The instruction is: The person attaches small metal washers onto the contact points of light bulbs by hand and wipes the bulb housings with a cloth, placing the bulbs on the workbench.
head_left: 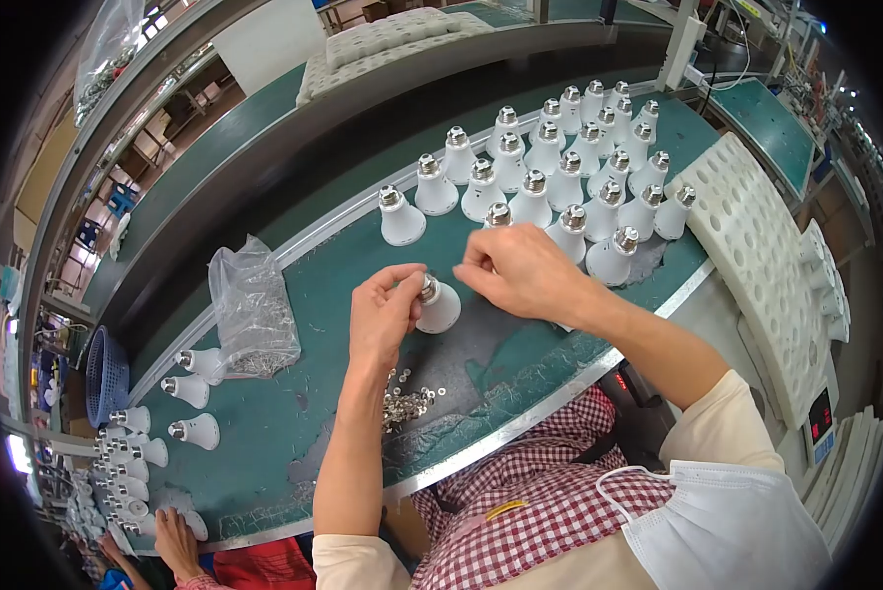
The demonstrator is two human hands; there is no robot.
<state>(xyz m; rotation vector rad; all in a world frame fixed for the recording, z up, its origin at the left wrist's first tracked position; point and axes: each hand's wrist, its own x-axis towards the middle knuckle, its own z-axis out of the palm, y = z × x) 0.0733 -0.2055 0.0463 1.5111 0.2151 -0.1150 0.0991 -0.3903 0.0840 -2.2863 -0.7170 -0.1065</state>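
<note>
A white light bulb (440, 310) with a metal screw cap stands on the green bench in front of me. The fingers of my left hand (382, 313) are closed around its cap. Just to the right of it hovers my right hand (522, 267), thumb and fingers pinched together; anything between them is too small to make out. Small metal rings or caps (409, 407) lie in a loose pile beside my left forearm. Behind my right hand stand several rows of similar bulbs (532, 202), caps upward.
A clear plastic bag (255, 315) of small metal parts lies on the left of the bench. More bulbs (196, 431) lie on their sides there, near another person's hand (176, 543). A white tray with holes (756, 265) leans at the right, next to a scale display (820, 418).
</note>
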